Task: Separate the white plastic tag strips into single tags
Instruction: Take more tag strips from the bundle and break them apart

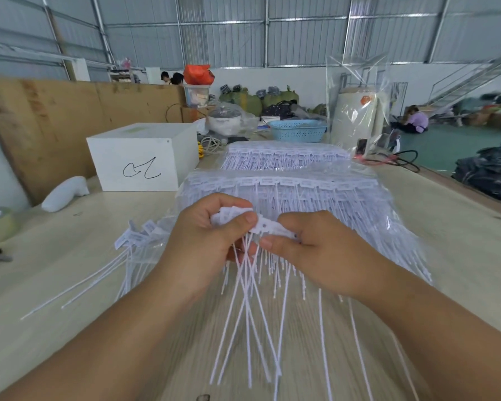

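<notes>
Two hands | your left hand and right hand pinch one white plastic tag strip | fingers tight on it, ready to snap tags apart

Both of my forearms came into view bare from the bottom edge, with no sleeve, cuff or glove on either. My left hand and my right hand wore nothing: I could see no ring, no watch and no band at the wrists. The fingers had short, unpainted nails, the left thumbnail showing plainly.
</notes>
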A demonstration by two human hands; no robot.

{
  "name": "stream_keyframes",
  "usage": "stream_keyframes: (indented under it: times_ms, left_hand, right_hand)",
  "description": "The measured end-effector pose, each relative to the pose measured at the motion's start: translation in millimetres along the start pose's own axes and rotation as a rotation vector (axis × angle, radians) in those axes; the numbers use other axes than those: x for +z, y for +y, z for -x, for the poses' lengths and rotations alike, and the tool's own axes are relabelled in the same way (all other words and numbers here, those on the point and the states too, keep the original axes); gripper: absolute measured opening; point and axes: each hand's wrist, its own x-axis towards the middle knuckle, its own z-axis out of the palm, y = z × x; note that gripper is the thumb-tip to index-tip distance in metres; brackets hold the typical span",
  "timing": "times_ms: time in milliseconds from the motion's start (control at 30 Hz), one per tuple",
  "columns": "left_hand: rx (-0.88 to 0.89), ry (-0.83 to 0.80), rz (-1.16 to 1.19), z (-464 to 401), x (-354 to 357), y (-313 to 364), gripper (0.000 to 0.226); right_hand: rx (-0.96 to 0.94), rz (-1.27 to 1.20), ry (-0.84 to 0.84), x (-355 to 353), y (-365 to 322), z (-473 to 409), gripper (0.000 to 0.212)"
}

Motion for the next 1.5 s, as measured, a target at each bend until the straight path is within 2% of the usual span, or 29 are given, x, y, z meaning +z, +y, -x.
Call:
stream_keyframes:
  times_ms: [67, 167, 233, 300, 333, 367, 467, 500, 600, 733, 933, 1067, 1133, 1233, 1500]
  left_hand:
    - [0.027, 0.037, 0.010, 1, 2, 2, 0.017]
    - [-0.027, 0.099, 0.196, 3, 9, 8, 0.009]
    - [-0.127, 0.149, 0.357, 3, 9, 9, 0.011]
    - [-0.185, 0.189, 0.425, 2, 4, 11, 0.012]
    - [-0.183, 0.200, 0.418, 1, 2, 11, 0.013]
    - [-0.168, 0.203, 0.397, 0, 0, 12, 0.013]
    - [-0.091, 0.106, 0.247, 2, 5, 10, 0.008]
    - [-0.064, 0.044, 0.184, 5, 8, 9, 0.008]
    - [-0.003, -0.073, 0.014, 8, 10, 5, 0.007]
    - [-0.036, -0.169, -0.100, 6, 2, 4, 0.017]
    - [-0.097, -0.121, -0.072, 1, -2, -1, 0.019]
    - [-0.081, -0.035, 0.004, -4, -7, 1, 0.018]
    - [-0.088, -0.036, 0.022, -5, -7, 2, 0.017]
    - [-0.078, -0.021, 0.035, -2, -2, 1, 0.015]
    - [-0.123, 0.019, 0.378, -1, 8, 8, 0.018]
  right_hand:
    - [0.000, -0.042, 0.043, 2, -1, 0, 0.038]
    - [0.017, -0.268, 0.163, 14, -12, -3, 0.036]
    - [0.068, -0.449, 0.321, 16, -22, -7, 0.035]
    - [0.128, -0.512, 0.528, 4, -20, -12, 0.039]
    - [0.112, -0.507, 0.558, -5, -18, -11, 0.042]
    - [0.079, -0.477, 0.512, -11, -16, -8, 0.042]
    - [-0.012, -0.208, 0.116, -5, -15, 3, 0.026]
    - [-0.038, -0.096, 0.031, 1, -16, 5, 0.029]
    - [-0.082, 0.090, 0.000, 10, -14, 2, 0.052]
    - [-0.034, 0.171, -0.038, 15, -12, 2, 0.065]
    - [0.011, 0.228, 0.016, 20, -12, 1, 0.075]
    - [0.036, 0.115, 0.064, 10, -10, 0, 0.053]
    - [0.047, 0.054, 0.005, 6, -6, 0, 0.040]
    - [0.052, -0.015, -0.047, 5, -2, 0, 0.041]
    - [-0.080, 0.106, 0.346, 14, -20, -4, 0.047]
